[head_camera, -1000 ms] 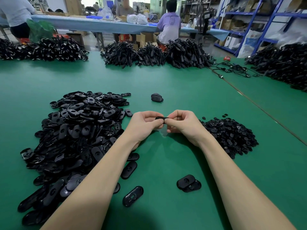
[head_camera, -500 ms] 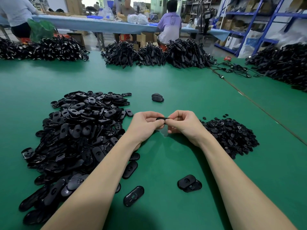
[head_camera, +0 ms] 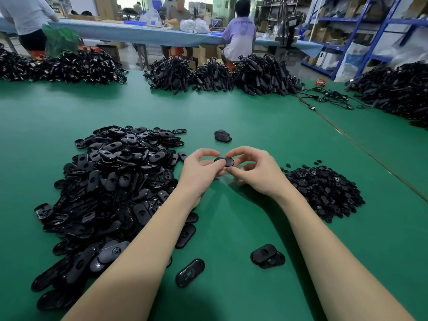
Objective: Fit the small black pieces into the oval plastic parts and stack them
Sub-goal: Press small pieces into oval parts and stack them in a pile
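From my head camera, I have one oval plastic part [head_camera: 224, 161] pinched between both hands above the green table [head_camera: 243, 112]: my left hand [head_camera: 201, 172] grips its near end with thumb and curled fingers, and my right hand [head_camera: 253, 171] pinches the far end, thumb and forefinger closed on the rim. Whether the small black piece is already seated inside it I cannot tell; my fingers hide the hole.

The risk I see is in the press. If the little piece sits skewed in its hole, pushing harder could pop it out, and a loose one dropped to the right of my grip would vanish among the pile of small black pieces [head_camera: 324, 191]. A slip the other way would send the oval into the big heap of oval parts [head_camera: 111, 186] to the left of my grip, where a finished one looks like every unfinished one.

Beyond my grip lies a short stack [head_camera: 222, 136], and nearer me than my hands another pair [head_camera: 267, 256] and a single oval [head_camera: 190, 272]. Setting this one down carelessly could knock a stack askew.
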A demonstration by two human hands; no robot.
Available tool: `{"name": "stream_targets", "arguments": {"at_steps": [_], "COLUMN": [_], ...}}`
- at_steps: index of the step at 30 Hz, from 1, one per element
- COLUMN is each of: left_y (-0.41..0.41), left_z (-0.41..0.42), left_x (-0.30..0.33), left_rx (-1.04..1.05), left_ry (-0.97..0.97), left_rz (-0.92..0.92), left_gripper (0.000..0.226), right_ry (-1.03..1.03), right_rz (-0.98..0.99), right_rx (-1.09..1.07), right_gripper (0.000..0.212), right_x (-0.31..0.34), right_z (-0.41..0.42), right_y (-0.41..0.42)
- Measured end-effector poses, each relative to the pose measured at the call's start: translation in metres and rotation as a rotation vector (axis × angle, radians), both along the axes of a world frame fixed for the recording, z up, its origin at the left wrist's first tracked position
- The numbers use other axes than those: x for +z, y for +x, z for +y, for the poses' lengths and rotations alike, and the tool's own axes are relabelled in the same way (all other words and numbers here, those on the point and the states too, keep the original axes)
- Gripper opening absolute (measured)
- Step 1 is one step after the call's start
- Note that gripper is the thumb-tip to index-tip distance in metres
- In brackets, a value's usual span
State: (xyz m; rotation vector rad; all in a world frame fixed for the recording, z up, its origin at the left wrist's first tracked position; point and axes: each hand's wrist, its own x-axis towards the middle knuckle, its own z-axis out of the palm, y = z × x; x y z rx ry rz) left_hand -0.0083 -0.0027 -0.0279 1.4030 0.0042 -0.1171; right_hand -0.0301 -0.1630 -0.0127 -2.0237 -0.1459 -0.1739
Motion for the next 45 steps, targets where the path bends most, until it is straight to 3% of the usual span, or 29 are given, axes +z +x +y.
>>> {"name": "stream_targets", "arguments": {"at_steps": [3,10,21,25,29,32,36,38,45], "left_y": [0.002,0.007,0.006,0.001,-0.003,-0.002,-0.003,-0.004,-0.002], "left_z": [0.0,-0.002,-0.003,-0.005,-0.005,-0.003,-0.002,-0.002,-0.002], "left_x": [-0.001,-0.001,-0.005,-0.004,-0.003,-0.002,0.0,0.002,0.002], "left_rx": [0.001,0.022,-0.049,-0.058,-0.085,-0.084,-0.097,-0.098,-0.102], "left_ry": [-0.024,-0.097,0.164,0.317,0.404,0.448,0.436,0.443,0.419], "left_rz": [0.007,0.067,-0.026,-0.093,-0.12,-0.145,-0.144,-0.147,-0.111], "left_gripper": [0.018,0.017,0.006,0.008,0.007,0.007,0.008,0.012,0.012], "right_ry": [-0.168,-0.207,-0.416,-0.415,-0.297,-0.462,-0.724,-0.78,-0.688], "right_rz": [-0.09,-0.048,0.143,0.125,0.215,0.294,0.302,0.307,0.312], "right_rx": [-0.066,-0.288,-0.441,-0.398,-0.197,0.072,0.281,0.3,0.203], "right_gripper": [0.022,0.016,0.029,0.033,0.011,0.013,0.043,0.048,0.022], "right_x": [-0.001,0.002,0.003,0.008,0.03,0.049,0.055,0.05,0.05], "right_z": [0.0,0.004,0.022,0.022,0.032,0.054,0.089,0.099,0.096], "right_y": [0.004,0.039,0.107,0.103,0.098,0.096,0.098,0.098,0.098]}}
